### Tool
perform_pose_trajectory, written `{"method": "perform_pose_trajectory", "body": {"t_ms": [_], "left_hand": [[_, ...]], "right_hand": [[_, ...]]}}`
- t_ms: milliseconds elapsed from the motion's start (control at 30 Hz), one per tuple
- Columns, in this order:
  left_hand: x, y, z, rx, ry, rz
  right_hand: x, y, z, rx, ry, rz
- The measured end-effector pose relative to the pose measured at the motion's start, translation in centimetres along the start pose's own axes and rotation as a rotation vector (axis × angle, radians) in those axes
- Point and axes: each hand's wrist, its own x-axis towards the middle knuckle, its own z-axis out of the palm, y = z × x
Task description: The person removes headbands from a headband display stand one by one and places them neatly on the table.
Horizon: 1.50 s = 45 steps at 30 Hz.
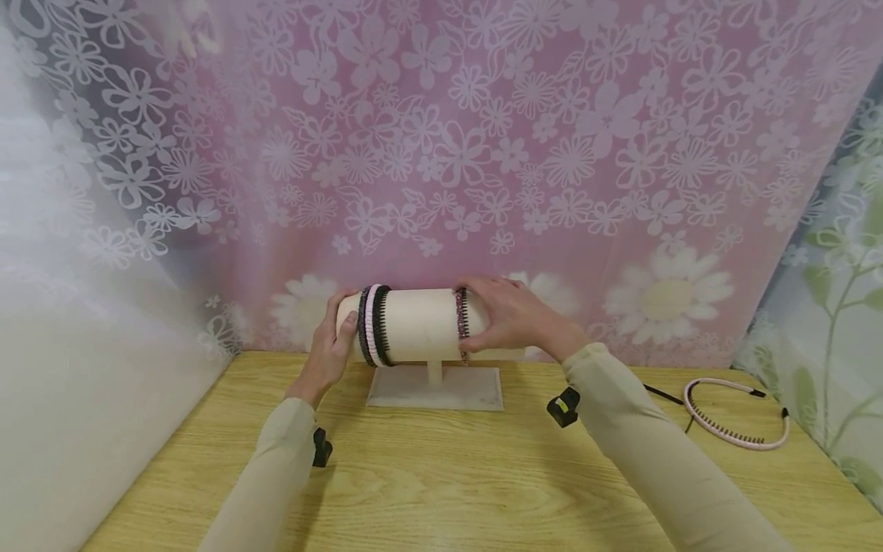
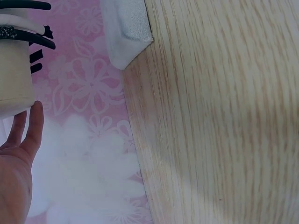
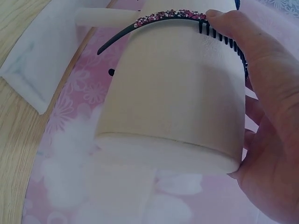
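Note:
A cream cylindrical headband stand (image 1: 422, 322) lies horizontally on a short post over a flat pale base (image 1: 393, 395). My left hand (image 1: 326, 354) grips its left end, thumb in front and fingers reaching behind. Close by that hand, a dark glittery headband (image 1: 365, 330), a pink headband (image 1: 372, 326) and a black toothed headband (image 1: 382, 326) sit side by side round the cylinder. Toward the right end, my right hand (image 1: 516, 313) pinches a black toothed headband with pink and silver sparkles (image 3: 173, 17), its thumb on the sparkly band. This band arches over the cylinder.
On the wooden table (image 1: 428, 475), a pink toothed headband (image 1: 734, 438) with black tips lies at the right, beside a thin black piece (image 1: 664, 394). A flowered pink curtain (image 1: 441, 153) hangs right behind the stand, and pale sheeting (image 1: 83, 330) borders the left.

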Motion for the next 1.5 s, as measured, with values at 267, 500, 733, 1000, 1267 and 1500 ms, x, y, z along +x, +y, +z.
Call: {"method": "perform_pose_trajectory", "body": {"t_ms": [267, 500, 733, 1000, 1267, 1500], "left_hand": [[0.2, 0.2, 0.0, -0.016, -0.003, 0.015], [0.2, 0.3, 0.0, -0.004, -0.002, 0.024], [0.3, 0.3, -0.1, -0.006, 0.001, 0.010], [0.2, 0.4, -0.1, 0.000, -0.004, 0.013], [0.0, 0.3, 0.0, -0.003, 0.000, 0.010], [-0.1, 0.2, 0.0, -0.011, 0.007, 0.012]], "right_hand": [[-0.5, 0.5, -0.1, -0.001, 0.024, 0.003], [-0.9, 0.9, -0.2, 0.010, 0.038, 0.009], [-1.1, 1.2, -0.3, 0.027, 0.046, 0.021], [-1.7, 1.8, -0.1, 0.074, 0.045, -0.006], [-2.2, 2.1, 0.0, 0.112, 0.029, 0.013], [-2.5, 2.3, 0.1, 0.119, 0.043, 0.005]]}}
